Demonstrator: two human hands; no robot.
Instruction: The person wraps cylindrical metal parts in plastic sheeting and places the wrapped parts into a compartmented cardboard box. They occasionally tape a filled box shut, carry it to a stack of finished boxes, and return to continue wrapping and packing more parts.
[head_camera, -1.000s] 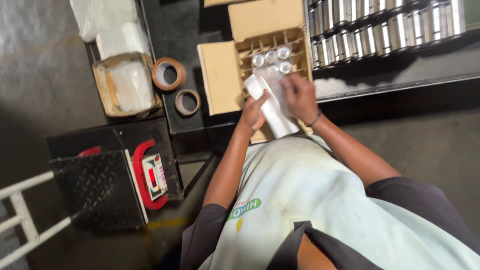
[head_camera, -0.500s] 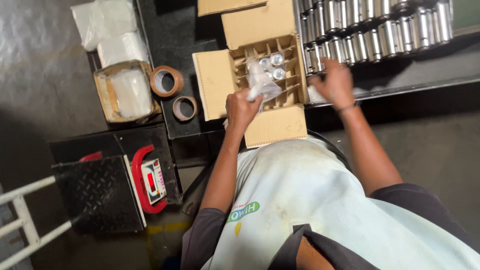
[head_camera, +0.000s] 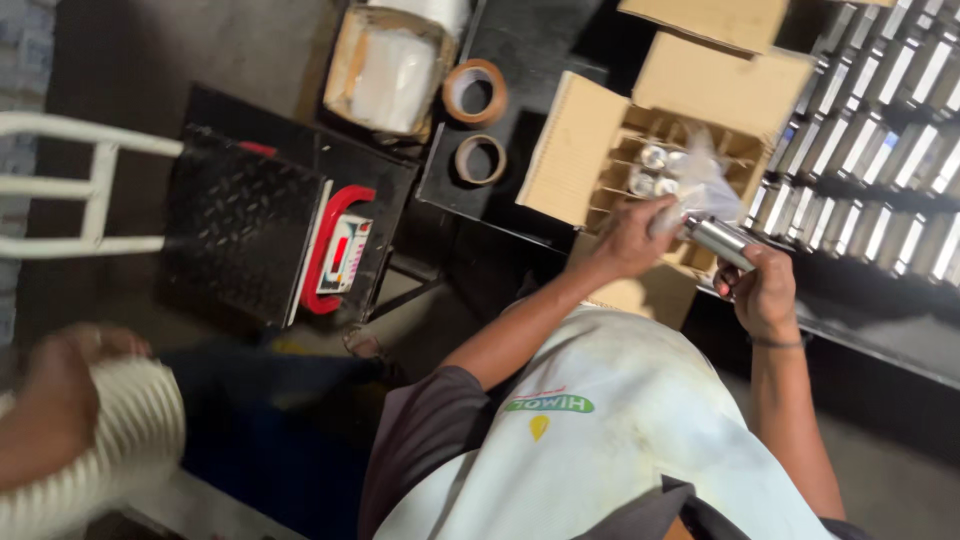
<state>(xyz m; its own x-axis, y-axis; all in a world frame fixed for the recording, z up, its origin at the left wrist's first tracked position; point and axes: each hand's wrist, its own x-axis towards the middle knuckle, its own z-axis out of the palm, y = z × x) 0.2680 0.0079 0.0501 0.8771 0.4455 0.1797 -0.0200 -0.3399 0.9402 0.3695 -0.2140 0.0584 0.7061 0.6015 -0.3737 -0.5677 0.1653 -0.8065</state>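
Fingers of my right hand (head_camera: 765, 290) are wrapping tightly around a shiny metal cylinder (head_camera: 722, 239) over the front edge of the open cardboard box (head_camera: 585, 150), while my left hand (head_camera: 628, 240) is pinching a clear plastic bag (head_camera: 700, 180) at its tip.

Dim overall — glare glints off the metal cylinders (head_camera: 880, 90) beyond the right hand (head_camera: 765, 290); far left of the left hand (head_camera: 628, 240), heavy motion blur.

Both bare forearms reach forward over the cardboard box (head_camera: 640, 150), left hand (head_camera: 628, 240) pinching closed, right hand (head_camera: 762, 290) curled shut just beside its near corner.
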